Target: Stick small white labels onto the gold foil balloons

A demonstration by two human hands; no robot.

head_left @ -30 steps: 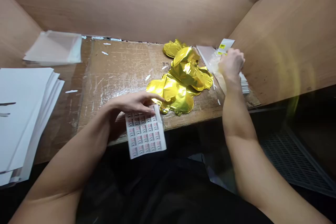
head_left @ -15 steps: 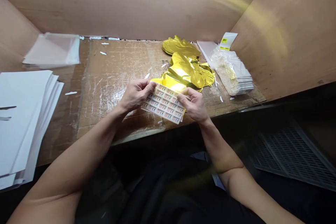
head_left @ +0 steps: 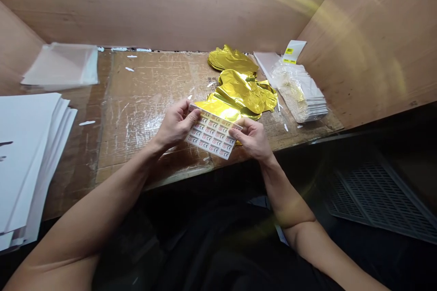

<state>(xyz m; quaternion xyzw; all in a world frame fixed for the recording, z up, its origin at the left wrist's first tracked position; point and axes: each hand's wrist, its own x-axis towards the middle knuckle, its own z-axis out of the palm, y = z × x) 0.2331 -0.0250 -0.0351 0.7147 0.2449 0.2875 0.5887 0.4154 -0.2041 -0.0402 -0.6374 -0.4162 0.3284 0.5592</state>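
Observation:
A sticker sheet [head_left: 212,134] printed with rows of small CE and red warning marks is held up between both hands, tilted down to the right. My left hand [head_left: 175,126] pinches its upper left corner, thumb on top. The upper right corner is gripped by my right hand [head_left: 253,138], thumb on the printed side. Just behind the sheet lie crumpled gold foil balloons [head_left: 241,93], partly covered by it. Farther back sits a second pile of gold foil balloons [head_left: 232,59]. What the fingers touch under the sheet is hidden.
White sheets [head_left: 27,145] are stacked at the left, with clear plastic bags [head_left: 63,64] behind them. Wrapped white packets [head_left: 303,93] lie at the right, beside a yellow-marked label [head_left: 293,51]. Wooden panels [head_left: 164,9] enclose the cardboard-covered table [head_left: 136,95]. A plastic crate [head_left: 382,195] stands lower right.
The sticker sheet is turned flatter, and the edge of another layer beneath its lower right corner no longer shows. Both hands keep their grip. The view has shifted slightly.

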